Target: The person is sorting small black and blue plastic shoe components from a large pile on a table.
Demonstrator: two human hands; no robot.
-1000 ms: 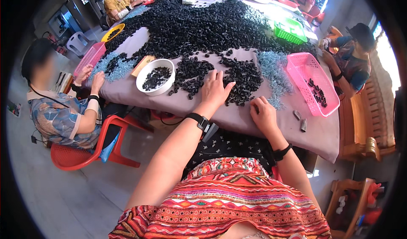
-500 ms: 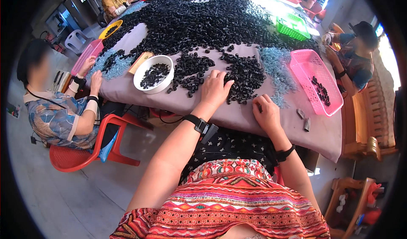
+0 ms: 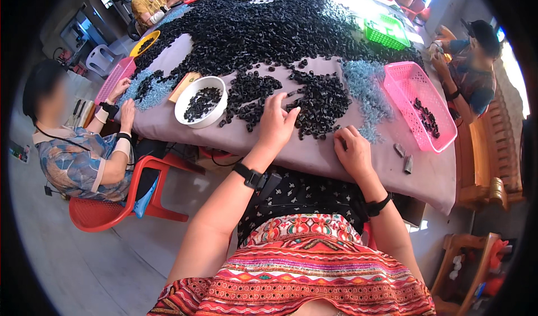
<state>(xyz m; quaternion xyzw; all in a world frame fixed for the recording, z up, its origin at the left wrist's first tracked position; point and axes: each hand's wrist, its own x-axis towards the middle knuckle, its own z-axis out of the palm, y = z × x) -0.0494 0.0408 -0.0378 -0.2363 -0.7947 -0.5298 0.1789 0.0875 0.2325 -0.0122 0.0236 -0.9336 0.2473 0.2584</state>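
My left hand (image 3: 276,126) is over the near edge of a small heap of black ring-like pieces (image 3: 322,100), its thumb spread from the fingers. No piece shows clearly in its grip; one lies close to the fingertips. My right hand (image 3: 354,150) rests on the cloth at the heap's near right side, fingers curled in. Whatever those fingers hold, if anything, is too small to name. Left of my hands is a white round bowl (image 3: 203,123) partly filled with black pieces. A looser patch of black pieces (image 3: 246,94) lies between bowl and heap.
A large black pile (image 3: 263,30) covers the far table. Pale blue clear bits (image 3: 364,89) lie right of the heap, beside a pink basket (image 3: 399,106) and two grey stubs (image 3: 408,165). A green basket (image 3: 386,33) stands farther back. Co-workers sit left, right and far.
My left hand has drawn back slightly to the left and toward me, its thumb and fingers wider apart. The right hand stays in place, fingers still curled.
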